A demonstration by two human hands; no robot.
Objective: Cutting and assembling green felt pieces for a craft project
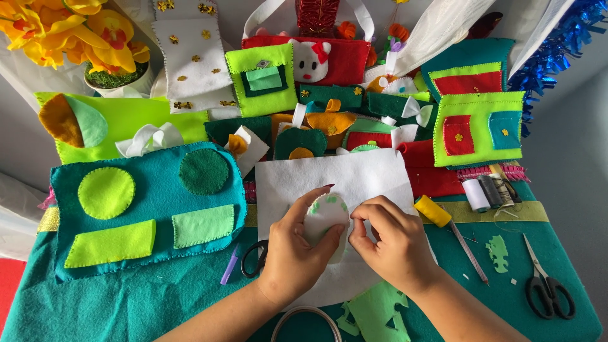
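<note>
— What are the hands doing?

— Both pinch one small white felt oval (324, 218) with light green spots; the left hand (292, 253) cups it from below with thumb and fingers closed on its edge; the right hand (391, 244) nips its upper right rim between thumb and forefinger; the oval sits over a white felt sheet (354, 180) at the middle of the table.

— Count what lies around.

— One teal felt panel (149, 209) to the left, bearing four stitched shapes: two circles, two rectangles; two pairs of scissors, one with black handles (253, 258) half under the left hand, one (546, 285) at the far right; three thread spools (489, 191), white, grey and pale; one yellow spool (433, 211) just beside the right hand; one purple pen (229, 266); light green felt offcuts (377, 311) below the wrists.

— And the surface, the room?

— A table under a dark green felt cloth (126, 304); the back is crowded with felt pieces, among them a lime panel with red and teal patches (479, 130) and a red bag with a white cat face (310, 60); one pot of yellow flowers (76, 38) at the top left; blue tinsel (551, 50) at the top right; a grey wall behind.
</note>
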